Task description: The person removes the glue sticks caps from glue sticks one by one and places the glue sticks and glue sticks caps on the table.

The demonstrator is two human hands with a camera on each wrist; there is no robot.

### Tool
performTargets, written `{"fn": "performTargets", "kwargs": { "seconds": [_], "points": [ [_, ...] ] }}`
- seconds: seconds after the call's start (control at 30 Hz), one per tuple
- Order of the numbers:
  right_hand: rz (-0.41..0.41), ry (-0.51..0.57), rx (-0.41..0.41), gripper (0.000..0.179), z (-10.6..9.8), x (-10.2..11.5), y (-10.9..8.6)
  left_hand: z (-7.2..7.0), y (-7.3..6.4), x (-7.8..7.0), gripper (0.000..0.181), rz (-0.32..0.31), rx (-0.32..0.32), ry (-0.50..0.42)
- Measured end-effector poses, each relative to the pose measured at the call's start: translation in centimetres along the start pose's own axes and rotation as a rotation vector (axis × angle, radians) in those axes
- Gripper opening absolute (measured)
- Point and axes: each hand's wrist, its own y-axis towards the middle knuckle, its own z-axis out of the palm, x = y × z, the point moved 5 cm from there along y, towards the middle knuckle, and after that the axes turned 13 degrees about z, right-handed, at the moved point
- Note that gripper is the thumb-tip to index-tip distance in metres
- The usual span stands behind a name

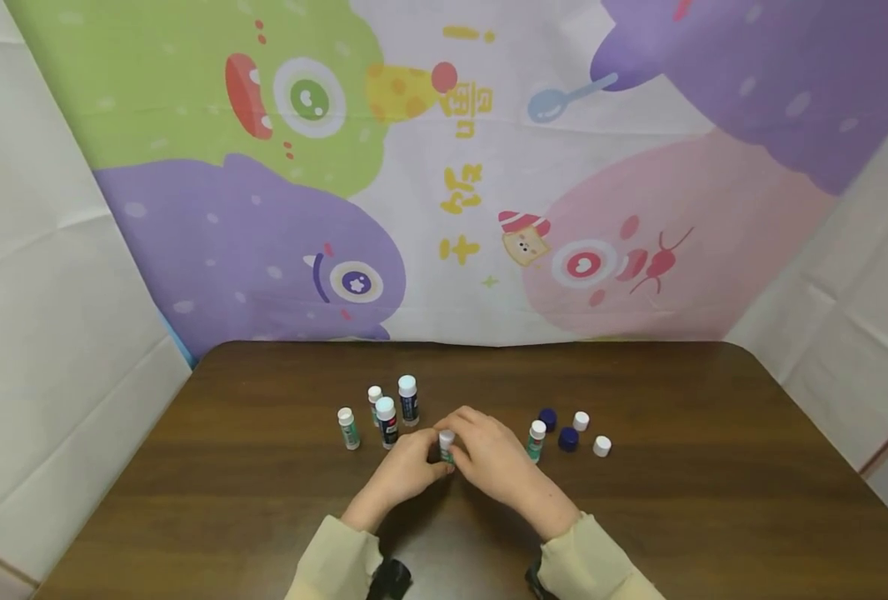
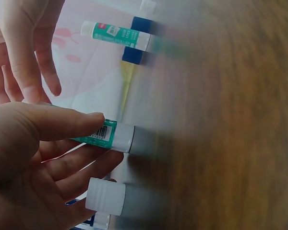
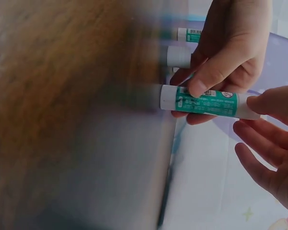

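A glue stick (image 3: 206, 103) with a green label stands upright at the middle of the table, between both hands. My left hand (image 1: 408, 468) grips its body low down, the thumb lying across the label by the barcode. With thumb and forefinger my right hand (image 1: 498, 460) pinches the white cap (image 3: 247, 107) at its top; the other fingers spread free in the right wrist view. Close to the right hand stands another green-labelled glue stick (image 1: 536, 442). Left of the left hand are two dark-labelled glue sticks (image 1: 387, 425) and two green-labelled ones (image 1: 349, 428).
Two navy caps (image 1: 568, 439) and two white caps (image 1: 601, 447) sit on the brown wooden table (image 1: 676, 517) at the right. Behind the table hangs a cloth (image 1: 444, 308) printed with cartoon monsters.
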Motion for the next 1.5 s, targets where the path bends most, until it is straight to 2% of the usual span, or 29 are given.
{"fn": "performTargets", "kwargs": {
  "seconds": [0.3,0.5,0.77,0.97,1.13,1.37,1.5],
  "points": [
    [0.036,0.07,-0.044,0.017,-0.6,-0.6,-0.4,0.0,0.1,-0.1,0.017,0.014,-0.015,-0.001],
    [0.072,0.111,-0.09,0.016,-1.5,-1.6,-0.8,-0.8,0.1,-1.0,0.014,0.011,-0.037,0.021],
    [0.094,0.16,-0.145,0.02,-2.6,-2.1,-1.4,-2.5,0.1,-2.2,0.014,0.018,-0.116,0.051],
    [0.115,0.172,-0.178,0.023,-3.0,-2.5,-1.7,-3.8,0.1,-3.1,0.018,0.032,-0.203,0.094],
    [0.103,0.235,-0.212,0.022,-3.2,-2.6,-1.8,-4.7,0.0,-3.8,0.021,0.044,-0.261,0.122],
    [0.087,0.307,-0.253,0.02,-3.9,-3.0,-1.8,-5.7,-0.2,-4.6,0.024,0.103,-0.342,0.115],
    [0.103,0.374,-0.259,0.02,-4.3,-3.2,-1.8,-6.0,-0.2,-5.1,0.025,0.141,-0.359,0.117]
  ]
}}
